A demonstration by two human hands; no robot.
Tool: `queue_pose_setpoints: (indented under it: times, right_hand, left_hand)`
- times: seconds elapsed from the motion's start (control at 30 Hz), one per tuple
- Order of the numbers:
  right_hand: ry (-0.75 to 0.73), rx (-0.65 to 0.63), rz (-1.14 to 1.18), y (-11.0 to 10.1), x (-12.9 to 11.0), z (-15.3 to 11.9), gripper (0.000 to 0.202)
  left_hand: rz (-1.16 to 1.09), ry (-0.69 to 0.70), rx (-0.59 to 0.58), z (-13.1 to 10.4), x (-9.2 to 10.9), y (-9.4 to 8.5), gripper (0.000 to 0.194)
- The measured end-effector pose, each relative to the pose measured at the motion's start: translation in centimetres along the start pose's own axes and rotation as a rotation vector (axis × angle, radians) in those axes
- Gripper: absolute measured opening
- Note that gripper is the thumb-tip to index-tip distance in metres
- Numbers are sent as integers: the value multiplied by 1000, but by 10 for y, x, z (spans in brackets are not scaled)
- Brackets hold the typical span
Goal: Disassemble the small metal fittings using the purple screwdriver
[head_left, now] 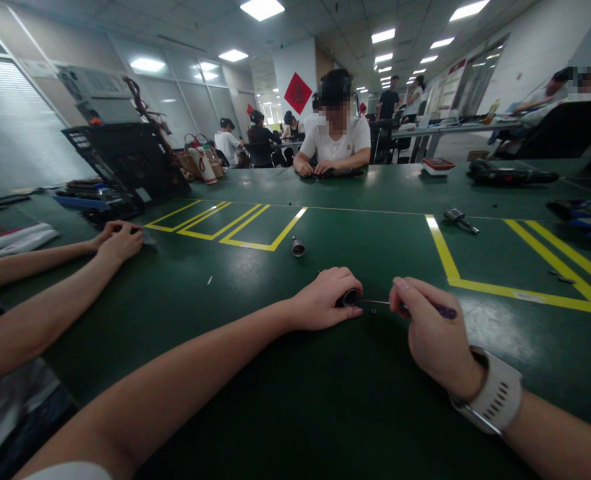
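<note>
My left hand (328,299) is wrapped round a dark cylindrical part (349,298) on the green table (255,360), with the open end facing right. My right hand (428,327), below which a watch is strapped, grips a thin screwdriver (446,311) by its dark purple handle. The metal shaft points left, its tip at or close to the part's open end; whether it touches inside cannot be made out. Just below the shaft lies a tiny dark piece (374,311). Farther back is a metal cup-shaped part (298,247).
Yellow tape (248,245) marks the table. A chuck-like metal part (460,219), a power tool (512,173) and a red-and-white box (437,167) are at the right. Another person's hands (120,241) rest at the left. A person sits opposite. A black case (130,160) stands back left.
</note>
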State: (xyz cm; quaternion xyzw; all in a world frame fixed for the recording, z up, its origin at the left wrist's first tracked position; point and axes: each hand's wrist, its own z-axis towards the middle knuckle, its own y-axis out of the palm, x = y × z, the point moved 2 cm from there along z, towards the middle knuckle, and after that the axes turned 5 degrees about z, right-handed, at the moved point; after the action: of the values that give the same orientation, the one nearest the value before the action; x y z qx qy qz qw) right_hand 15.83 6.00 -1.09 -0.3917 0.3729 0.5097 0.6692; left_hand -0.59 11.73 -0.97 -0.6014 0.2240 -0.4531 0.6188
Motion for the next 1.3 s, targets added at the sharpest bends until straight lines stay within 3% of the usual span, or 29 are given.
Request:
queue_pose_setpoints:
  times: [0.2, 0.53, 0.87, 1.3]
  right_hand:
    - [28, -35, -13, 3, -1, 2, 37]
    - [-4, 35, -55, 1, -7, 2, 37]
    - [-20, 25, -19, -2, -6, 0, 38]
    - [27, -69, 40, 2, 4, 0, 36]
  left_hand:
    - [0, 2, 7, 0, 0, 1, 21]
    - [4, 0, -3, -1, 1, -1, 20]
    - [15, -9, -4, 0, 2, -1, 19]
    - [20, -5, 2, 0, 3, -1, 18]
